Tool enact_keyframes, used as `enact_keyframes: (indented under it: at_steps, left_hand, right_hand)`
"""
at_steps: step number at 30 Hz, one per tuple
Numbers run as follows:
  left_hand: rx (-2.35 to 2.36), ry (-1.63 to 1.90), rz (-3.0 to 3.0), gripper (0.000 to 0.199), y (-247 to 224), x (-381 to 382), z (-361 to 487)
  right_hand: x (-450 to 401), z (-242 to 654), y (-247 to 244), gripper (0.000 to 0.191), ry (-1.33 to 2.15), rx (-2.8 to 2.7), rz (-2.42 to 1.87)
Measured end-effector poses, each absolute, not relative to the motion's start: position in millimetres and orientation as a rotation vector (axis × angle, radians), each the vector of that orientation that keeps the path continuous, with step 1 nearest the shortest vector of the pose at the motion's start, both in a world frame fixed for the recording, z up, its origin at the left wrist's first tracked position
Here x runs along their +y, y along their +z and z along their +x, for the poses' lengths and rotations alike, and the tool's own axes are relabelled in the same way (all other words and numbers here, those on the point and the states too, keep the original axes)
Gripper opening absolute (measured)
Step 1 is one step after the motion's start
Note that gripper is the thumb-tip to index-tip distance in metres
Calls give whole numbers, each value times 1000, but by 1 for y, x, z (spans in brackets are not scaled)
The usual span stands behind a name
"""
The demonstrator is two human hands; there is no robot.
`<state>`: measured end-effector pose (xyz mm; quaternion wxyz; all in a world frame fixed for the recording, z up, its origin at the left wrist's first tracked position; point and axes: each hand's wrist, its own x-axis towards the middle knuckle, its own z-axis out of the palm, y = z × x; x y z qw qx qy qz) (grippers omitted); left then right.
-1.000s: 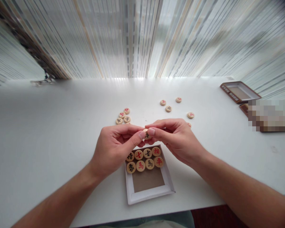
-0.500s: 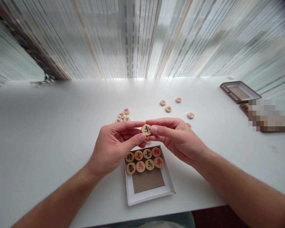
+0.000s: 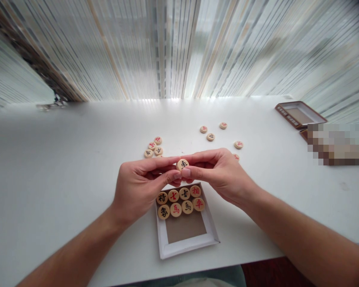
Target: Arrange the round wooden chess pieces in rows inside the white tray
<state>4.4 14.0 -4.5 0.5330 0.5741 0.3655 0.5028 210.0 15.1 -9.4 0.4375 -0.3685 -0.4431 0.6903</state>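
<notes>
A round wooden Chinese chess piece (image 3: 183,164) with a black character is held up between my two hands, its face tilted toward me. My left hand (image 3: 142,179) pinches it from the left with thumb and fingers. From the right, my right hand (image 3: 217,169) grips it too, the thumb lying over its lower edge. Just below the hands lies a shallow white-rimmed box (image 3: 188,250) with a brown bottom. Two rows of pieces, black and red, fill its far half, such as the red horse piece (image 3: 176,209).
Several loose pieces (image 3: 152,146) cluster beyond my left hand. More pieces (image 3: 210,136) lie scattered beyond my right hand, one partly hidden by it. An open box lid (image 3: 300,113) rests at the far right, beside a blurred-out object (image 3: 338,145). Striped curtains (image 3: 167,48) hang behind the white table (image 3: 62,159).
The piece has turned between my fingers, and its face now tilts more to the right. My right thumb has shifted lower along its edge. The box and loose pieces stay put.
</notes>
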Motion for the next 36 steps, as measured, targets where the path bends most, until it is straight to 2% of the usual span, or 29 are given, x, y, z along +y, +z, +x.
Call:
enact_keyframes:
  at_steps: [10,13,27,36]
  left_hand:
    - [806,1256,1898,43,-8,12,1]
    - [776,1238,1841,46,-10,13,1]
    - [846,1233,1512,33,-9,12,1]
    - [834,1215,1449,38,-8,12,2]
  right_hand:
    - [11,206,-12,22,1690,-1071,-980]
    - [11,206,-12,20,1707,-1068,-962]
    - [13,207,-9,21,1793,-1047,-826]
    - [14,209,-10,26,1781,-1066,-819]
